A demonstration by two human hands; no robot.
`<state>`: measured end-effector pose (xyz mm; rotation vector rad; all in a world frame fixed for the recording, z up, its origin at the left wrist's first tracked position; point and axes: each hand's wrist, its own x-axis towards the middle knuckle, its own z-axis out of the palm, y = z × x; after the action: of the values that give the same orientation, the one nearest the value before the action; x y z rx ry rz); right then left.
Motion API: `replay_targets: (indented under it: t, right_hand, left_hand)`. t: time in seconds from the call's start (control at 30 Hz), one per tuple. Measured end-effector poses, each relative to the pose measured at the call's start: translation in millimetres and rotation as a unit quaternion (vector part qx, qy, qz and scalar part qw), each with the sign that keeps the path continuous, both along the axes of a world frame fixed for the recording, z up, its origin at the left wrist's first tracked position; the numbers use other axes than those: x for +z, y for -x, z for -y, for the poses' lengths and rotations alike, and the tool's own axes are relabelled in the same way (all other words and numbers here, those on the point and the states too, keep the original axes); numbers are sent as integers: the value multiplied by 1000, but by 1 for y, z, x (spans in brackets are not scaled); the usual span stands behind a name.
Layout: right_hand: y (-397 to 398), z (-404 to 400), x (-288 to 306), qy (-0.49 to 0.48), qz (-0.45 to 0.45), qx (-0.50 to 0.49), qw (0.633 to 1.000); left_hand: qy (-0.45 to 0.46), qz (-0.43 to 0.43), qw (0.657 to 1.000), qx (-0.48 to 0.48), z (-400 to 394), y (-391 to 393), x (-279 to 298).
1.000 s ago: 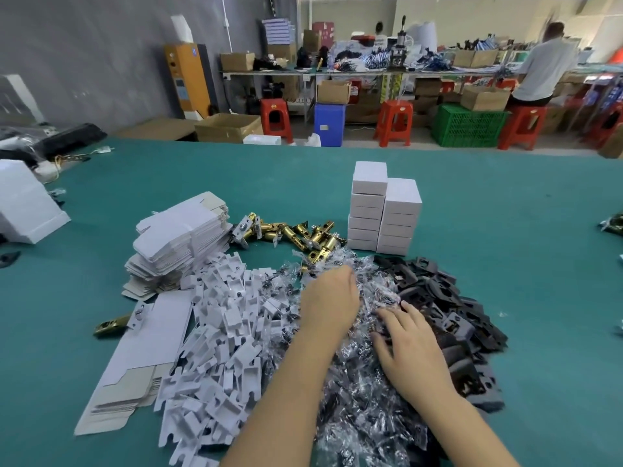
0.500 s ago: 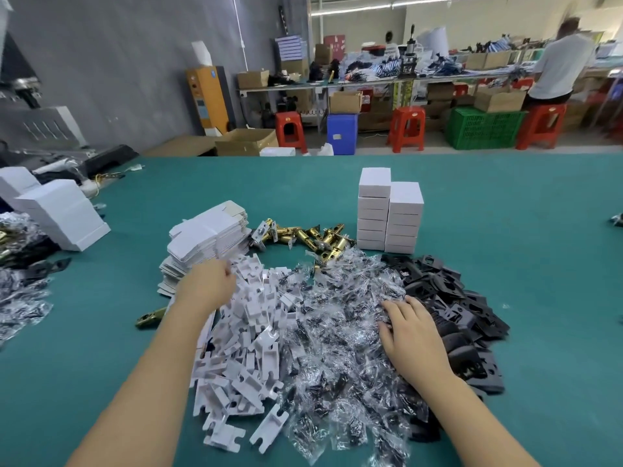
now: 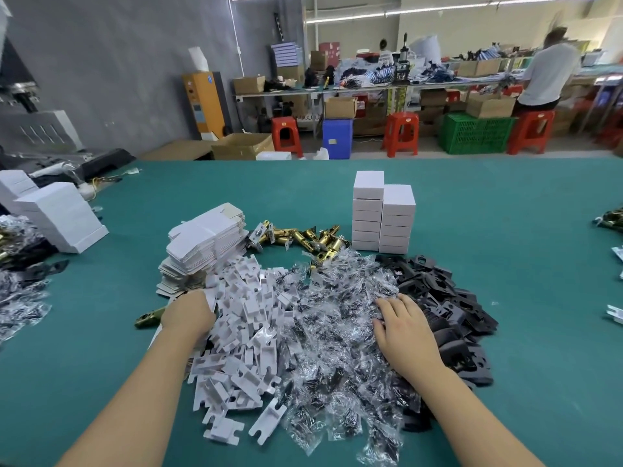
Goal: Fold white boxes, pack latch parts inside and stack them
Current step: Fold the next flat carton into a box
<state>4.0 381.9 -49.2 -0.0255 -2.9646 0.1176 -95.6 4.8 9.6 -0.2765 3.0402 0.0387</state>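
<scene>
On the green table (image 3: pixel 505 230), two stacks of folded white boxes (image 3: pixel 382 217) stand at the back centre. A stack of flat box blanks (image 3: pixel 205 244) lies to their left, with brass latches (image 3: pixel 296 237) between. In front of these lie piles of white card inserts (image 3: pixel 242 325), clear bags of screws (image 3: pixel 340 348) and black plates (image 3: pixel 445 311). My left hand (image 3: pixel 188 315) is down at the left edge of the insert pile, just below the blanks, with its fingers hidden. My right hand (image 3: pixel 401 332) rests flat with spread fingers on the bags, beside the black plates.
One brass latch (image 3: pixel 148 321) lies left of my left hand. More white boxes (image 3: pixel 57 214) and bagged parts (image 3: pixel 20 298) sit at the far left. Loose parts (image 3: pixel 612 220) line the table's right edge. Beyond the table are stools, a green crate (image 3: pixel 475 133) and a person (image 3: pixel 546 72).
My left hand left the bag pile, went left to the flat blanks, then dropped to the insert pile's left edge. My right hand stayed on the bags.
</scene>
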Motion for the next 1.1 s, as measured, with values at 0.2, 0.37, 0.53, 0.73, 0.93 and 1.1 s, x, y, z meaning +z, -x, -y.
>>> replay_targets:
  t: [0.2,0.37,0.53,0.73,0.93,1.1]
  right_hand:
    - [0,1,1,13,-9,2,1000]
    - [1,0,-1,13,-13,1,1000]
    - [1,0,-3,20,-13,0,1000]
    - [-3,2,0,51,-34,-12,998]
    - [-3,2,-1,47,-36,-8,998]
    - [-3,2,-2,50,-45,-10,998]
  left_hand:
    - [-4,12,1000,27,-2,2,1]
    - [15,14,999,28,-2,3,0]
    - [25,14,999,18,-1,3,0]
    - [49,24,998,12,-6,7,2]
    - [51,22,998,-8,-9,13,-1]
    - [56,0,998,-27,-7,17,-9]
